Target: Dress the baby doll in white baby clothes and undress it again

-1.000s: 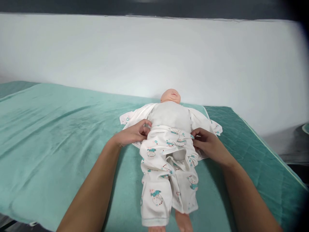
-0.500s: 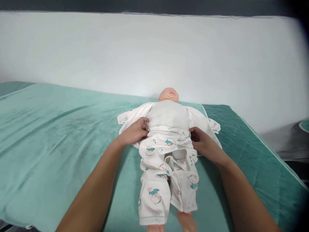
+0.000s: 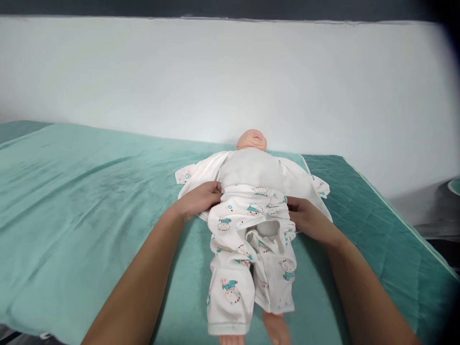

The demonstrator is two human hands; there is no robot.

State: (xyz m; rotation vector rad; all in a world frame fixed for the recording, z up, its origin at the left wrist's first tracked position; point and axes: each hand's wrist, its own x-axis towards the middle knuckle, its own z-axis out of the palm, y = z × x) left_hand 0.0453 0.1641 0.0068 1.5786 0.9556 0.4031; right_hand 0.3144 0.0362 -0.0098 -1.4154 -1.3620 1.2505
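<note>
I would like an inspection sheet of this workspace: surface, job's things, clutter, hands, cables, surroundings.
Surface: light green sheet, wrinkled at left; darker quilted cover at right.
Job's things: doll on its back, printed pants up to its waist, white top open at the front.
Clutter: nothing seen.
Hands: left hand and right hand at opposite sides of the waistband; grip partly hidden.
Cables: nothing seen.
Surroundings: white wall behind; green item cut off at right edge.

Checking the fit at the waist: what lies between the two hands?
The waist of the printed white pants, on the doll, lies between the left hand and the right hand, as the head view shows.
</note>
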